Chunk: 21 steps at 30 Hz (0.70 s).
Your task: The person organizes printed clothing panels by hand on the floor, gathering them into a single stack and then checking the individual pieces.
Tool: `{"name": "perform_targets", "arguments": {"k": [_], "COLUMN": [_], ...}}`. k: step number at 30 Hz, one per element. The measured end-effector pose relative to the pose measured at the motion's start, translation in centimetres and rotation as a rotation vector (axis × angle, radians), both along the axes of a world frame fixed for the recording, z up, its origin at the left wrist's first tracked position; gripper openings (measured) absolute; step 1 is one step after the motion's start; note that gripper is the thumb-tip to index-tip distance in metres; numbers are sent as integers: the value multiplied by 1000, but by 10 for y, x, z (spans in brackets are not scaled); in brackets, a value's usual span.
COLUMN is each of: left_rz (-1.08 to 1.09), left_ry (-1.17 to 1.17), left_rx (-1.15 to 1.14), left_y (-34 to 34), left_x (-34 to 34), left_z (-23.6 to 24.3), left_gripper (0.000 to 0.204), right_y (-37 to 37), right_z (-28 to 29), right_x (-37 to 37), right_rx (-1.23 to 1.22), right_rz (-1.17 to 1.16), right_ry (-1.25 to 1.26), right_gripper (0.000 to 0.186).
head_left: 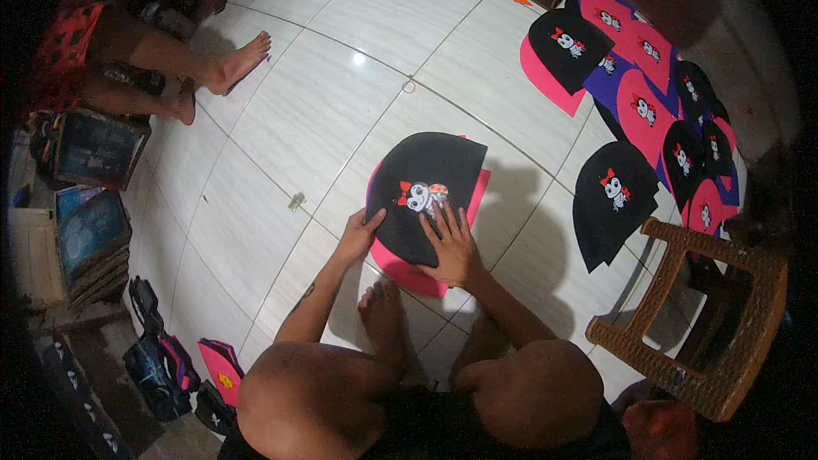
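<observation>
Between my legs is a small stack of dome-shaped flat pieces, with a black piece (439, 162) on top and pink pieces (396, 271) showing beneath it. The top piece bears a cartoon figure (416, 196) with a red bow. My left hand (358, 237) grips the stack's left edge, thumb on the black face and fingers mostly hidden behind. Spread flat over the lower right of the black piece, my right hand (453, 251) partly covers the cartoon. Whether the stack touches the floor, I cannot tell.
More black, pink and purple printed pieces (645, 111) overlap on the tiled floor (324, 119) at the right. A brown wicker-textured stool (724, 358) lies nearby. Framed panels (94, 221) lean at the left. Another person's bare feet (243, 64) rest at upper left.
</observation>
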<state>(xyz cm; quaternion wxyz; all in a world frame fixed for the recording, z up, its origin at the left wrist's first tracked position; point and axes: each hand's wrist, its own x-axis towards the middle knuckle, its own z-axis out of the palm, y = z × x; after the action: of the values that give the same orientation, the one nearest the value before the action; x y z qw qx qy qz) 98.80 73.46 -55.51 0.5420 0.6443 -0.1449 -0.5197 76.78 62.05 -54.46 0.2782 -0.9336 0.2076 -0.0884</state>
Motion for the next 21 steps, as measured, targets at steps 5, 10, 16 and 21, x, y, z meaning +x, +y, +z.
{"name": "perform_targets", "arguments": {"k": [5, 10, 16, 21], "left_rz": [-31, -21, 19, -107], "left_ry": [-57, -86, -24, -92], "left_rx": [94, 30, 62, 85], "left_y": [-7, -2, -1, -4], "left_x": [-4, 1, 1, 1], "left_z": [8, -6, -12, 4], "left_gripper": [43, 46, 48, 45], "right_y": [-1, 2, 3, -20], "right_z": [-18, 2, -3, -28], "right_x": [-2, 1, -2, -3], "right_rx": [-226, -97, -101, -221], "right_rz": [72, 35, 74, -45], "right_ry": [38, 34, 59, 128], "right_gripper": [88, 87, 78, 56]}}
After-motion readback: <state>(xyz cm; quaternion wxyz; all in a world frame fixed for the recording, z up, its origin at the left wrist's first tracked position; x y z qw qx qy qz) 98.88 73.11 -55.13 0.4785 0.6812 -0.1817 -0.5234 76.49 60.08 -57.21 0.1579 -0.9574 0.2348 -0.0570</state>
